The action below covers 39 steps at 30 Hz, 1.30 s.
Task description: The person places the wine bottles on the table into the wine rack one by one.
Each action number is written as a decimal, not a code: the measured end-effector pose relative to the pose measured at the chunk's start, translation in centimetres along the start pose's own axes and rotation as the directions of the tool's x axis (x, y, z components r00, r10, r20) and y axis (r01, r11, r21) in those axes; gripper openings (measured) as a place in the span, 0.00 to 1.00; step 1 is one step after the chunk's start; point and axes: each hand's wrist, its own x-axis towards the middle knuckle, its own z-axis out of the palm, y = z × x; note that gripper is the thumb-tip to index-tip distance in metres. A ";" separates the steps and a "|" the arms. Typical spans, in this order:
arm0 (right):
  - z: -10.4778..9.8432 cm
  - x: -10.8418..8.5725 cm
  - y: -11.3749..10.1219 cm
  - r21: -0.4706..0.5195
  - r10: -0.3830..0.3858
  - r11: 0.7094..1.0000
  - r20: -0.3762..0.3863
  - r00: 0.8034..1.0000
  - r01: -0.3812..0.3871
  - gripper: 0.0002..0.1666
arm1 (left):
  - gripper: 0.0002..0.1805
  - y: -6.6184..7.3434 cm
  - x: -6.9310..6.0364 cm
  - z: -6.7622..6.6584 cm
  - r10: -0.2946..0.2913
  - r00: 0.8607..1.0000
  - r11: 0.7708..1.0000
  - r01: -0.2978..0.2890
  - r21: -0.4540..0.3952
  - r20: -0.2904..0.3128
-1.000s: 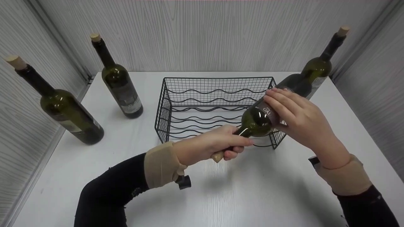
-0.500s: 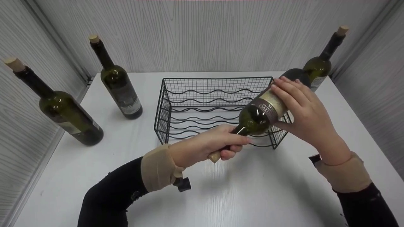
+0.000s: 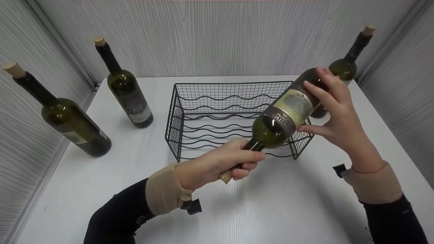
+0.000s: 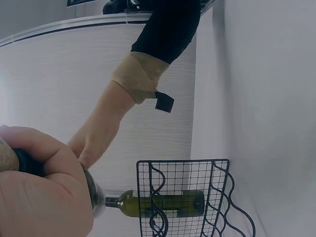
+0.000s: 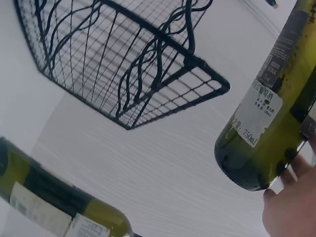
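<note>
In the head view, a corked green wine bottle (image 3: 288, 108) hangs tilted over the right part of a black wire wine rack (image 3: 234, 83), its neck pointing down toward the person. My left hand (image 3: 234, 157) grips the neck, with the cork showing below the fist. Around the body, near the base, the fingers and thumb of my right hand (image 3: 339, 112) hold the glass; its palm stands off it. The cream picture label faces up. The right wrist view shows the bottle's base and a white back label (image 5: 256, 113).
Two corked wine bottles stand left of the rack, one nearer (image 3: 76, 125) and one farther back (image 3: 130, 98). Behind the held bottle, at the back right, another corked bottle (image 3: 344, 69) stands partly hidden. Pale panels (image 3: 217, 40) wall in the white table.
The held bottle has been turned about its length, bringing the cream label into view. My right hand's fingers have shifted and spread toward the base. My left hand has moved slightly left and nearer the person.
</note>
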 end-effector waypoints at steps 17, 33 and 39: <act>0.2 -0.5 -0.2 0.480 0.317 0.856 -0.192 0.929 -0.193 0.40 | 0.07 -0.8 -3.9 -1.8 0.103 0.993 0.993 -0.107 -0.055 -0.063; 1.4 -2.1 0.3 0.372 0.465 0.844 -0.150 0.873 -0.386 0.34 | 0.06 -2.2 -6.7 -2.7 0.162 0.951 0.955 -0.218 -0.201 -0.262; 2.1 -2.2 0.4 0.286 0.556 0.802 -0.033 0.831 -0.525 0.35 | 0.07 -2.2 -7.3 -3.3 0.176 0.916 0.944 -0.261 -0.201 -0.360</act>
